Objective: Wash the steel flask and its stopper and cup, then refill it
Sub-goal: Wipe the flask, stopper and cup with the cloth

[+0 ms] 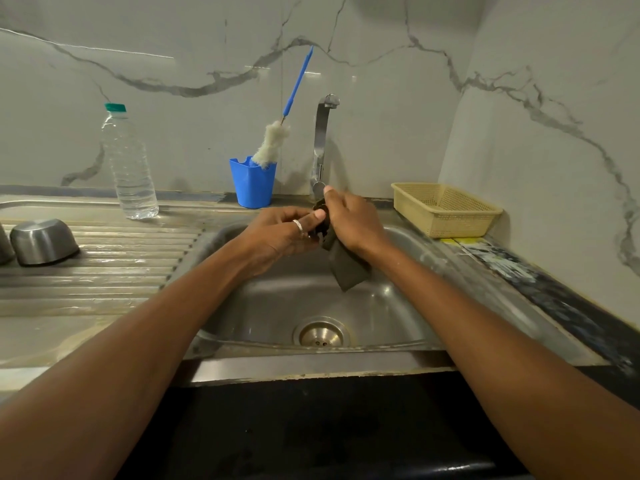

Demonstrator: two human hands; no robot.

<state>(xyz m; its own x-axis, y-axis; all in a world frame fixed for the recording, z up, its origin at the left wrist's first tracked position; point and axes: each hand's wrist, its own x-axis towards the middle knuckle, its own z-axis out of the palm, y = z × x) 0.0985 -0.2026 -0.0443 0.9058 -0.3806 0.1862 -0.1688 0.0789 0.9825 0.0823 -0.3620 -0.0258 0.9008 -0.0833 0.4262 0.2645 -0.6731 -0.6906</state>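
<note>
Stopper point(319, 204), largely hidden, is pinched by left hand point(287, 233); touching it rightward, pad point(346, 268) is gripped by right hand point(353, 220).

Pinched between left hand point(285, 233) and right hand point(349, 220), small black object point(319, 205): mostly covered by fingers, shape unclear. Top of dark grey pad point(348, 268) hidden under right palm. At left edge, steel vessel point(4, 245) cut off by frame. Tip of fluffy white brush point(272, 143) sunk inside blue plastic holder point(252, 188).
</note>
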